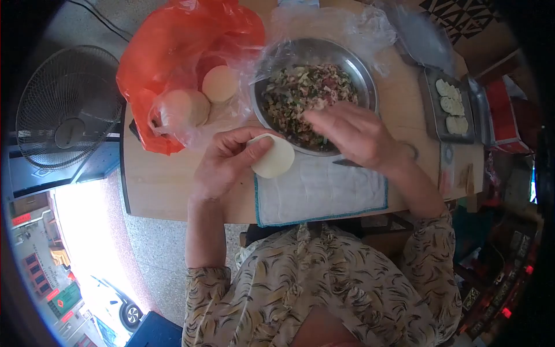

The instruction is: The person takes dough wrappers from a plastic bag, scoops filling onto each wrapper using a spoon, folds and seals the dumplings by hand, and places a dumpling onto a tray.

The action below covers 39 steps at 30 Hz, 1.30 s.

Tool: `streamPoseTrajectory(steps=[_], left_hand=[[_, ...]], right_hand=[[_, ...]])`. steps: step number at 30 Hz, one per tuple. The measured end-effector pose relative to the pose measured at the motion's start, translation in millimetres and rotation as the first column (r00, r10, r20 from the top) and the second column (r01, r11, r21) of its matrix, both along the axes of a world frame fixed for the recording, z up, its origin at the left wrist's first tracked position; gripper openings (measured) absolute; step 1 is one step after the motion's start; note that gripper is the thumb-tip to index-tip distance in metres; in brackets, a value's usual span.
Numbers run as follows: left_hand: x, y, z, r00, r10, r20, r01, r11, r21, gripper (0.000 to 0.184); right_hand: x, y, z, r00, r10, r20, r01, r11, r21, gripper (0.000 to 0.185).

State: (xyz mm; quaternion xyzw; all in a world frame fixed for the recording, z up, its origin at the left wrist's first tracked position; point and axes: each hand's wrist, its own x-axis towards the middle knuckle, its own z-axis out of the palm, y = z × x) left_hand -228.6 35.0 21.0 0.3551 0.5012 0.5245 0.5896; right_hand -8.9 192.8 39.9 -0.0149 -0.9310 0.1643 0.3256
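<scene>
Right fingers point(330, 124) blurred, hiding some chopped mixture point(306, 87).

Wrapper point(275, 159): pale, round, flat; pinched near its edge by the left hand point(226, 161), just off the bowl's near-left side. Filling point(300, 85): chopped, green, pale and pinkish bits, mixed, in a round metal bowl point(359, 68); partly hidden, exact ingredients unclear.

Wooden table point(156, 185), speckled grey floor point(162, 260); caged fan point(69, 110) left; bright light point(89, 231) lower left.
</scene>
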Motion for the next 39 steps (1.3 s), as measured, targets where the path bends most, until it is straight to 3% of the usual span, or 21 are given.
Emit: streamPoseTrajectory(steps=[5, 8, 11, 14, 17, 20, 26, 30, 32, 39], left_hand=[[2.3, 0.9, 2.3, 1.000, 0.009, -0.013, -0.009, 1.000, 0.002, 0.023], [1.7, 0.4, 0.8, 1.000, 0.002, -0.005, -0.002, 1.000, -0.006, 0.022], [1.9, 1.3, -1.2, 0.999, 0.003, -0.048, -0.001, 0.999, 0.032, 0.023], [2.9, 1.3, -0.2, 1.000, -0.001, -0.012, 0.002, 1.000, 0.028, 0.022], [3.2, 0.8, -2.1, 1.000, 0.000, 0.023, 0.000, 1.000, -0.001, 0.021], [1.5, 0.8, -2.0, 1.000, 0.001, 0.021, -0.001, 1.000, 0.002, 0.021], [0.7, -0.3, -1.2, 1.000, -0.017, -0.026, 0.018, 0.999, 0.027, 0.022], [-3.1, -3.3, -3.6, 0.994, -0.080, -0.068, 0.077, 0.996, -0.039, 0.022], [1.3, -6.5, 1.5, 0.994, -0.107, 0.014, 0.107, 0.994, -0.035, 0.022], [31.5, -12.3, 1.5, 0.977, -0.201, 0.071, 0.202, 0.979, -0.013, 0.021]], right_hand=[[35.3, 3.7, 19.3, 0.970, 0.211, 0.120, -0.195, 0.971, -0.137, 0.035], [66.8, 6.3, 23.9, 0.968, 0.212, 0.131, -0.188, 0.966, -0.175, 0.034], [80.2, 10.8, 23.5, 0.981, 0.153, 0.118, -0.130, 0.975, -0.182, 0.037], [66.8, 7.8, 23.1, 0.997, -0.030, 0.078, 0.048, 0.968, -0.245, 0.037], [35.6, 15.8, 8.7, 0.986, -0.163, -0.012, 0.160, 0.977, -0.140, 0.036], [29.7, 12.7, 4.2, 0.997, -0.078, -0.031, 0.076, 0.995, -0.058, 0.037], [68.0, -20.2, 31.9, 0.985, 0.076, 0.154, -0.058, 0.991, -0.120, 0.039], [77.4, -26.0, 30.5, 0.996, -0.007, 0.085, 0.019, 0.990, -0.141, 0.042], [79.6, -29.5, 28.6, 0.997, -0.081, 0.006, 0.080, 0.976, -0.205, 0.043], [67.9, -34.6, 21.5, 0.992, -0.111, 0.056, 0.118, 0.983, -0.141, 0.045]])
